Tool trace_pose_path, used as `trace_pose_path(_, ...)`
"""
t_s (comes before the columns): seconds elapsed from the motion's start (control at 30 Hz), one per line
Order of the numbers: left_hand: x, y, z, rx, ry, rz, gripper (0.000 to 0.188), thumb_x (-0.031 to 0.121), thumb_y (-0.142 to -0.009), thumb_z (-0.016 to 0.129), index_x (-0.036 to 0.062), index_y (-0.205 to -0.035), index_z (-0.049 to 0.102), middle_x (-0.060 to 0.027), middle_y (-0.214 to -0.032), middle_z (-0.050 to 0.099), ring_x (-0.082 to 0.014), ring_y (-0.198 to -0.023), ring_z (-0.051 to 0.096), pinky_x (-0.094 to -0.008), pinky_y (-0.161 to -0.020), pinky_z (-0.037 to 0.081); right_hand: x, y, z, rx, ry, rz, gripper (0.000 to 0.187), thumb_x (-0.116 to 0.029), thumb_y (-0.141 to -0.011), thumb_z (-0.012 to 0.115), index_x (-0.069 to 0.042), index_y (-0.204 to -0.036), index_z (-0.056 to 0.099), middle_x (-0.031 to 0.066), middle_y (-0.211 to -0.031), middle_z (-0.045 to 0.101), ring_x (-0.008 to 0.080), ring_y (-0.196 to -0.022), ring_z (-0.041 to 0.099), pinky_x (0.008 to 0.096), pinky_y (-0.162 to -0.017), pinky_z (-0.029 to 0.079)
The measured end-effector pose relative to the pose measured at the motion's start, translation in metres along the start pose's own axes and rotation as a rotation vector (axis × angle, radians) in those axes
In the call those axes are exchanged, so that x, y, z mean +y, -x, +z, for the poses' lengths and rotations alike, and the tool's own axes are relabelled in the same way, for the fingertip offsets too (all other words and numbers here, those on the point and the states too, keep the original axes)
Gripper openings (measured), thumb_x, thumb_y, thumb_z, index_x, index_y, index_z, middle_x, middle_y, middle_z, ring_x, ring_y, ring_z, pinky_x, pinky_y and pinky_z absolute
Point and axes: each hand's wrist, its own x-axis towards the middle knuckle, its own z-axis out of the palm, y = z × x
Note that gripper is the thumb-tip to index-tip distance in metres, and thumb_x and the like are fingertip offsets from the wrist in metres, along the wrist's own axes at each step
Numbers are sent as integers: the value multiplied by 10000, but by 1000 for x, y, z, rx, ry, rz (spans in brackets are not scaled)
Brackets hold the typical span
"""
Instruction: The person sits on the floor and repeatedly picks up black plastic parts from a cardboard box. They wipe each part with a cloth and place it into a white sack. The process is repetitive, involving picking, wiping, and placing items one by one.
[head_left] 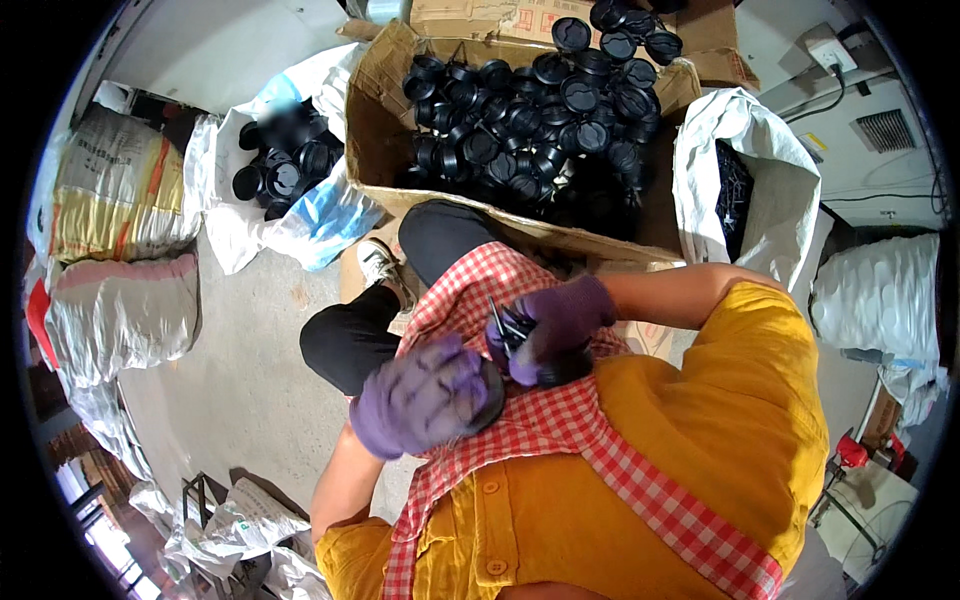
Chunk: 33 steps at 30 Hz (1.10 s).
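Observation:
Both my hands wear purple gloves and meet over my lap, on a red-and-white checked apron (540, 420). My left hand (420, 395), somewhat blurred, is closed round a black round plastic cap (489, 402), whose edge shows beyond the fingers. Close beside it, my right hand (560, 318) grips a thin dark pointed tool (497, 318) and small black pieces (516, 328); their exact kind is unclear. Under that same hand shows a black round part (567, 368), partly covered by the palm. Just beyond my knees, a cardboard box (430, 205) holds many similar black round caps (520, 118).
Left of the box, an open white sack (228, 225) holds more black caps (283, 180). Another open white sack (790, 180) with black parts stands right. Filled sacks (125, 310) line the left side. A wrapped white bundle (875, 295) sits far right. Bags (245, 520) lie lower left.

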Motion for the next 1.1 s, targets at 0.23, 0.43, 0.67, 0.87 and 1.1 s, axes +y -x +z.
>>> trace_pose_path(0.23,-2,76,-60,816,344,-1010,354,128,-839,546,-45,-1148,550,-151,-1153,587,-221,-986,583,-333,-844,490,23,60,-61,312,-56,100,145,-158,-786,672,-56,-868,608,53,-789,627,112,-683,565,259,-625,462)
trace_pose_path(0.43,-10,-1,55,430,835,-891,397,55,-741,620,1,-1131,576,-153,-1147,583,-237,-1052,565,-358,-903,441,-4,-28,-19,435,-411,-623,100,-132,-828,629,-50,-799,580,47,-769,601,138,-709,589,269,-648,484)
trace_pose_path(0.67,-19,-45,83,768,1225,-1093,487,60,-769,548,-1,-1248,486,-139,-1143,537,-227,-1011,566,-321,-883,459,-16,-35,-52,1012,299,-696,94,-59,-784,661,-34,-800,572,8,-772,578,88,-746,556,252,-689,466)
trace_pose_path(0.87,-35,-57,88,166,0,-979,504,66,-661,632,160,-1154,594,-191,-987,498,-382,-856,552,-420,-755,475,23,-70,-95,1107,264,-498,176,-132,-782,673,-36,-865,550,62,-748,599,105,-706,554,276,-676,468)
trace_pose_path(1.1,-18,-84,43,193,137,-811,532,12,-631,589,155,-1143,609,-207,-998,517,-395,-873,552,-422,-727,477,34,-45,-181,1646,920,-23,218,-141,-731,621,-67,-930,570,174,-915,623,356,-883,604,424,-733,492)
